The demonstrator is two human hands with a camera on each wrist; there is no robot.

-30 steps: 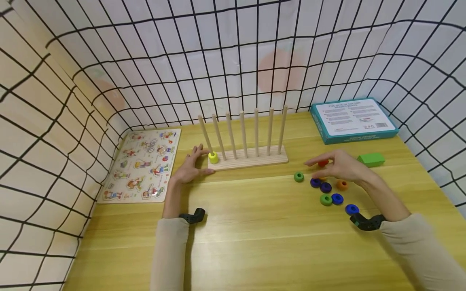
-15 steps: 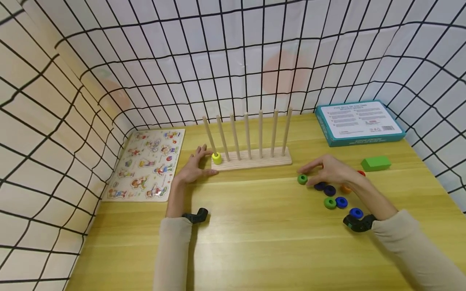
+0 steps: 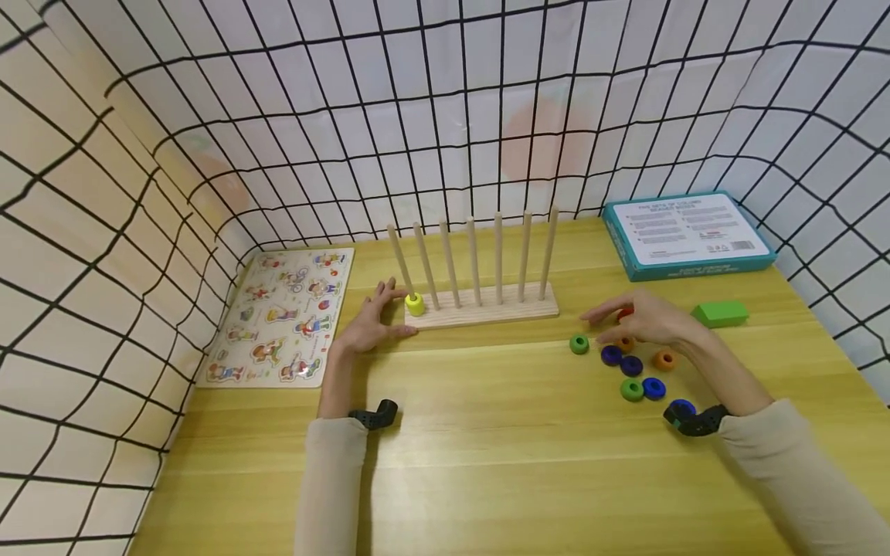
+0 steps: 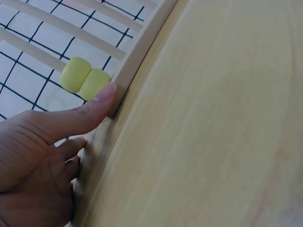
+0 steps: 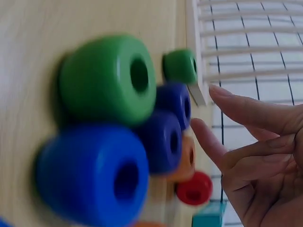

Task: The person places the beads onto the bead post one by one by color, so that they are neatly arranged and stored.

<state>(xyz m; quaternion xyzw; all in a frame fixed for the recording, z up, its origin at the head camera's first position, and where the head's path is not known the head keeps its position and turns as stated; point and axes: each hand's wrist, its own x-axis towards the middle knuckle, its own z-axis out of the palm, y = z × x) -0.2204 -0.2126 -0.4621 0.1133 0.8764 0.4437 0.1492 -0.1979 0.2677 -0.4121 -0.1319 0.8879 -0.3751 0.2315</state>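
My left hand (image 3: 365, 326) grips the left end of the wooden peg rack (image 3: 487, 310), thumb at the front edge and fingers behind. Two yellow beads (image 4: 75, 74) are stacked on its leftmost peg; the other pegs stand bare. Over the scattered beads hovers my right hand (image 3: 653, 318), thumb and index finger apart with nothing between them. Just left of its fingertips lies a green bead (image 5: 177, 66). Beneath and around the hand are dark blue beads (image 5: 158, 144), orange beads (image 3: 660, 364) and a red bead (image 5: 201, 182), partly hidden by the hand in the head view.
Nearer me lie a second green bead (image 3: 627, 394) and blue beads (image 3: 650, 395). A bright green block (image 3: 721, 313) sits right of the hand, with a teal-edged box (image 3: 688, 232) behind. A picture puzzle board (image 3: 278, 316) lies at left. Black wire mesh (image 3: 445, 147) encloses the table.
My right hand moved left to the single green bead, then drew back right, leaving that bead on the table. The left hand has stayed at the rack's end. The head view shifted slightly.
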